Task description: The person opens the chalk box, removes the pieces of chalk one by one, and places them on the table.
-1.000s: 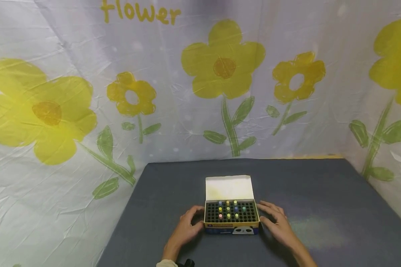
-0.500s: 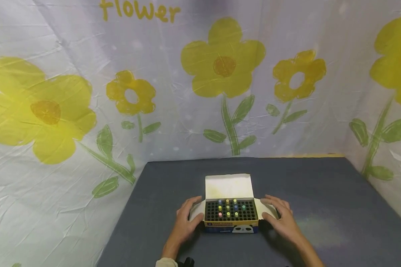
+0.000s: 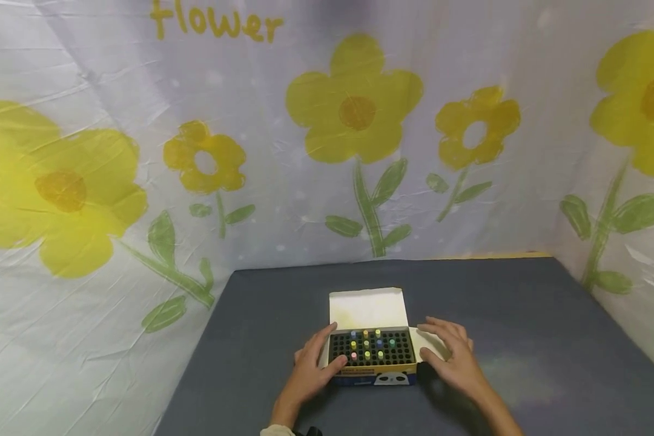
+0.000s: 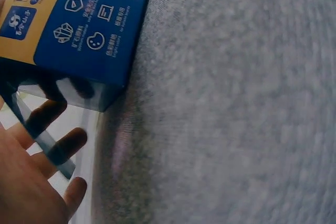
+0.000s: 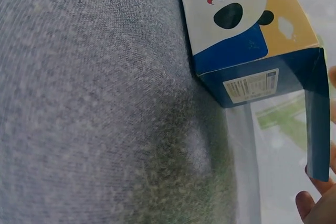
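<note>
An open panda-printed box [image 3: 373, 376] holds a black tray of holes with several coloured sticks standing in it. Beside its left end, my left hand [image 3: 312, 368] has relaxed fingers around the left flap [image 4: 50, 145], the thumb over the front-left corner. My right hand [image 3: 458, 358] is at the right flap [image 3: 429, 345], which sticks outward, fingers loosely bent and spread. In the right wrist view the fingers [image 5: 319, 203] are partly cut off beyond the flap [image 5: 317, 129], so their contact is unclear.
The white inner lid [image 3: 367, 307] stands raised at the back of the box. A dark grey cloth covers the table [image 3: 272, 303]. Behind it hangs a pale sheet [image 3: 283, 206] printed with yellow flowers.
Both side flaps have come into view from the box's ends. The left flap has since swung inward, and my left thumb has moved over the box's corner. The head view has shifted slightly.
</note>
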{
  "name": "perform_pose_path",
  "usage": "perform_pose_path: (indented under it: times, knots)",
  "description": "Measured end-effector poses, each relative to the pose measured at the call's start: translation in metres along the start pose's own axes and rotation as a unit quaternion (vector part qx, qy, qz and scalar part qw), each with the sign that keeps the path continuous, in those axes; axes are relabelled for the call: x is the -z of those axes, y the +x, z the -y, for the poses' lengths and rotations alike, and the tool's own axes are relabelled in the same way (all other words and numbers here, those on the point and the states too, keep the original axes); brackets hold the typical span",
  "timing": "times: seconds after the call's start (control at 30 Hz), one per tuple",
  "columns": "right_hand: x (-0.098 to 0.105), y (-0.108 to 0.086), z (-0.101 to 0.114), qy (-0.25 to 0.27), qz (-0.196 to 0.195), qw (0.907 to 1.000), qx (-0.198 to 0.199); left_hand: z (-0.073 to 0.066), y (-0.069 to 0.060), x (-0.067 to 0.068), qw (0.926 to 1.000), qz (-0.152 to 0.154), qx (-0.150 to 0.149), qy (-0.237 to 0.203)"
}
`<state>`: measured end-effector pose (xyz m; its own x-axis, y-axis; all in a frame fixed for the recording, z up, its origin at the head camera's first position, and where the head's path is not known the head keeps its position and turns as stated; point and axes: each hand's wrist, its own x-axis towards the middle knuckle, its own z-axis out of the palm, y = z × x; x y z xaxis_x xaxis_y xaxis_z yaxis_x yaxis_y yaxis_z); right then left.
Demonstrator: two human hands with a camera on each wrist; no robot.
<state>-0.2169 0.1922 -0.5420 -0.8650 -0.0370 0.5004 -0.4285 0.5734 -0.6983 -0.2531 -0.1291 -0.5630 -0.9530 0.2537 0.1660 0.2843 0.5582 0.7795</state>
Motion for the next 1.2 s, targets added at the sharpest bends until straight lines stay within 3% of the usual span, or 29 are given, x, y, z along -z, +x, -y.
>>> perform_pose_path:
  times: [0.3,0.57,0.83,1.2]
  knots:
    - [-0.003,0.018,0.009,-0.016,-0.013,0.9989,0.041,0.005,0.007,-0.002,0.9998,-0.004,0.013,-0.015]
    - [-0.016,0.028,0.02,-0.049,0.001,0.9943,0.095,0.006,0.008,0.003,0.9999,-0.009,0.004,-0.013]
    - [-0.026,0.027,0.021,-0.097,0.033,0.985,0.139,0.008,0.002,0.001,0.9991,-0.007,0.04,-0.012]
    - [-0.029,0.03,0.025,-0.141,0.083,0.9804,0.11,0.01,0.003,-0.003,0.9988,-0.002,0.045,-0.018]
